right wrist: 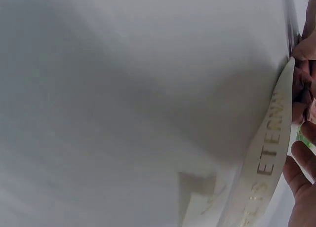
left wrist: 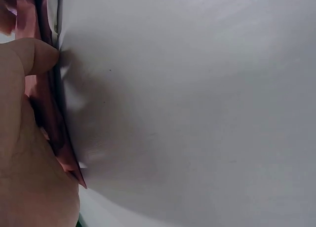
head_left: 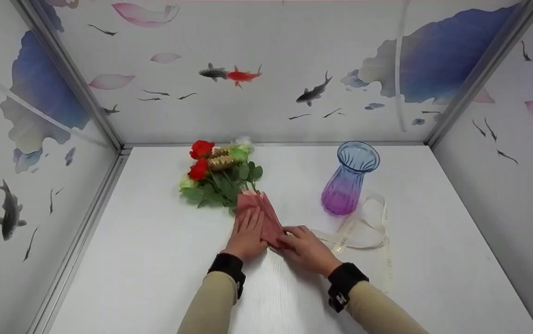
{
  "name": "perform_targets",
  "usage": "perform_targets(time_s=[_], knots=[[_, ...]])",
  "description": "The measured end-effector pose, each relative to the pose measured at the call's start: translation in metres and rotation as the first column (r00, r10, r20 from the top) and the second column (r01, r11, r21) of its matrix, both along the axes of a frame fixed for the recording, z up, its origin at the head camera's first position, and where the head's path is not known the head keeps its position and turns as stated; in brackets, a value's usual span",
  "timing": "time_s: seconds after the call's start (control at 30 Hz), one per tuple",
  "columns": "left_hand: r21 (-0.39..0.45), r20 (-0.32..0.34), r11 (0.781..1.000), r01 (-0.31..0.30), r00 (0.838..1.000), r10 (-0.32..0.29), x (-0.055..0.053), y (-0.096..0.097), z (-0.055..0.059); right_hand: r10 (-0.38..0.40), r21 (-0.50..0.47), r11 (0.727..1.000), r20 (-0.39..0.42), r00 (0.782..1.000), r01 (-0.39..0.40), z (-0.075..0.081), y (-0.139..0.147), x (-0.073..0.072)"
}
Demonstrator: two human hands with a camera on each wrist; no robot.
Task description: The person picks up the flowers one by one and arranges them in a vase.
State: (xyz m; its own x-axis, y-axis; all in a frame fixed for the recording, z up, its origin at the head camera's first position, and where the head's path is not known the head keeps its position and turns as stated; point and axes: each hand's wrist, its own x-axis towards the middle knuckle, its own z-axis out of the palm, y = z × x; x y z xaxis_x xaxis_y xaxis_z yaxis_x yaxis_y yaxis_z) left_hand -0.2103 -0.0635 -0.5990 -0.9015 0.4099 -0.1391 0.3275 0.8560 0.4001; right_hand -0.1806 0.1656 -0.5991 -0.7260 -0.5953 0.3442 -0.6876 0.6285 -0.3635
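Note:
A flower bouquet (head_left: 222, 174) with red, pale green and gold blooms lies on the table, its stems in pinkish-red wrapping paper (head_left: 251, 202). My left hand (head_left: 247, 236) presses on the paper's left part with fingers straight. In the left wrist view, the left thumb (left wrist: 42, 55) rests at the paper's edge. My right hand (head_left: 308, 248) pinches the paper's lower right edge with bent fingers. A cream ribbon (head_left: 349, 234) with gold lettering trails from beside the right hand. In the right wrist view, one ribbon end (right wrist: 269, 153) reaches the right thumb.
A ribbed glass vase (head_left: 347, 185), blue above and purple below, stands at the right back, with ribbon loops in front of it. The white table (head_left: 155, 278) is bordered at the back and sides by printed panels (head_left: 271, 111) with fish and petals.

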Motion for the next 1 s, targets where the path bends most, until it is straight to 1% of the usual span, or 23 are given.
perform_targets(time_s=[0.07, 0.17, 0.23, 0.3, 0.4, 0.5, 0.6, 0.77, 0.83, 0.93, 1.0], knots=[[0.033, 0.000, 0.999, -0.002, 1.000, 0.002, 0.000, -0.001, -0.002, 0.018, 0.010, 1.000, -0.013, 1.000, -0.018, -0.003, -0.003, 0.002], [0.078, 0.006, 0.997, -0.013, 1.000, 0.013, 0.002, -0.004, -0.002, 0.015, 0.017, 1.000, -0.046, 0.999, -0.014, -0.007, -0.005, 0.004], [0.141, 0.001, 0.990, -0.027, 1.000, 0.027, 0.003, -0.006, -0.001, 0.009, 0.015, 1.000, -0.045, 0.999, -0.009, -0.006, -0.006, 0.004], [0.187, -0.021, 0.982, -0.036, 0.999, 0.040, 0.005, -0.008, 0.000, 0.006, 0.022, 1.000, -0.029, 1.000, -0.006, -0.005, -0.006, 0.004], [0.262, -0.075, 0.964, -0.047, 0.995, 0.069, 0.005, -0.011, 0.002, -0.004, 0.025, 1.000, -0.009, 1.000, 0.004, -0.004, -0.006, 0.003], [0.287, -0.134, 0.956, -0.066, 0.985, 0.108, 0.005, -0.014, 0.006, -0.013, 0.024, 1.000, -0.016, 1.000, 0.014, -0.002, -0.008, 0.002], [0.320, -0.163, 0.942, -0.103, 0.973, 0.162, 0.006, -0.019, 0.011, -0.029, 0.014, 0.999, 0.006, 1.000, 0.029, -0.001, -0.011, 0.003], [0.364, -0.172, 0.915, -0.176, 0.952, 0.252, 0.007, -0.028, 0.015, -0.059, -0.017, 0.998, 0.113, 0.992, 0.062, 0.001, -0.014, 0.005], [0.394, -0.167, 0.898, -0.198, 0.945, 0.282, 0.007, -0.032, 0.016, -0.069, -0.026, 0.997, 0.136, 0.988, 0.073, 0.000, -0.015, 0.005], [0.434, -0.146, 0.871, -0.229, 0.936, 0.319, 0.008, -0.038, 0.017, -0.081, -0.022, 0.996, 0.115, 0.990, 0.084, -0.002, -0.016, 0.007], [0.451, -0.146, 0.859, -0.245, 0.929, 0.341, 0.009, -0.041, 0.018, -0.081, -0.011, 0.997, 0.059, 0.995, 0.082, -0.003, -0.016, 0.008]])
